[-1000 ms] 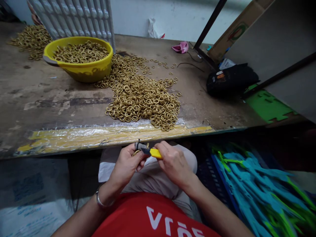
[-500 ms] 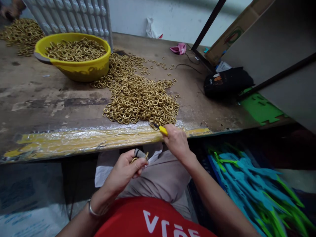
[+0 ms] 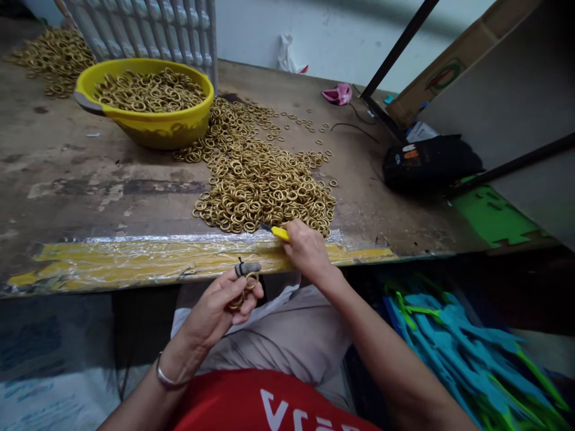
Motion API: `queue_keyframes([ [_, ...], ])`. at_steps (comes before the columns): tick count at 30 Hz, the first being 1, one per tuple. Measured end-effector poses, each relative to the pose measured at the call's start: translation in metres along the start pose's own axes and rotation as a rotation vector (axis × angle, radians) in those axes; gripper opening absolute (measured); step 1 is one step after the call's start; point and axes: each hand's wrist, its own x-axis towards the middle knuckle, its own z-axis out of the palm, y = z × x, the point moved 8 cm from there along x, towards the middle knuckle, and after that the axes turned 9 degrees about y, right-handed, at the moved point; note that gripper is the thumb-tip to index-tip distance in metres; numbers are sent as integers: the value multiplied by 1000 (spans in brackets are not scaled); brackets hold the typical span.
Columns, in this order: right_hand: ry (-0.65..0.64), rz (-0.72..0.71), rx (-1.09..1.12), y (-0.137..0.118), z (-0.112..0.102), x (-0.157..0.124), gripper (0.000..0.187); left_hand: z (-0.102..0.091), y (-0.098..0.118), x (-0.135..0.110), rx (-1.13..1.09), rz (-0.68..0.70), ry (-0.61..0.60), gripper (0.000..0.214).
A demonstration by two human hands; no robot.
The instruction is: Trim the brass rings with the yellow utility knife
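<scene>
My left hand (image 3: 231, 299), palm turned up, is closed round several brass-coloured rings (image 3: 245, 293) in front of the table edge. A grey cover tied with a dark band sits on its index finger. My right hand (image 3: 308, 248) grips a yellow-handled knife (image 3: 279, 232) whose dark tip points left, at the near edge of a heap of gold-coloured rings (image 3: 269, 185). Whether the tip touches a ring I cannot tell. Behind the heap on the left stands a yellow basin (image 3: 157, 129) filled with the same rings.
A ridged grey panel (image 3: 153, 36) stands behind the basin, with another ring pile (image 3: 58, 60) at far left. Yellow tape (image 3: 148, 263) covers the table's front edge. A black pouch (image 3: 429, 161) and a pink item (image 3: 338, 94) lie to the right. Blue and green strips (image 3: 467, 341) fill the lower right.
My right hand has moved slightly left with the knife along the heap's edge. My left hand has shifted a little left, its fingers loosened, showing more of the rings. The view has turned slightly left.
</scene>
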Motion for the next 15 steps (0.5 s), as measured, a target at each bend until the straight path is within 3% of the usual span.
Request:
queue_keyframes([
  [3, 73, 120, 484, 6, -10, -1, 17, 3, 3, 7, -17, -14, -2, 19],
  [8, -135, 367, 1235, -7, 6, -17, 29, 8, 10, 15, 146, 10, -8, 29],
  [11, -208, 444, 1384, -17, 14, -27, 34, 7, 13, 14, 210, 47, 13, 34],
  [15, -184, 457, 1344, -19, 19, -29, 35, 2, 11, 13, 204, 52, 79, 37],
])
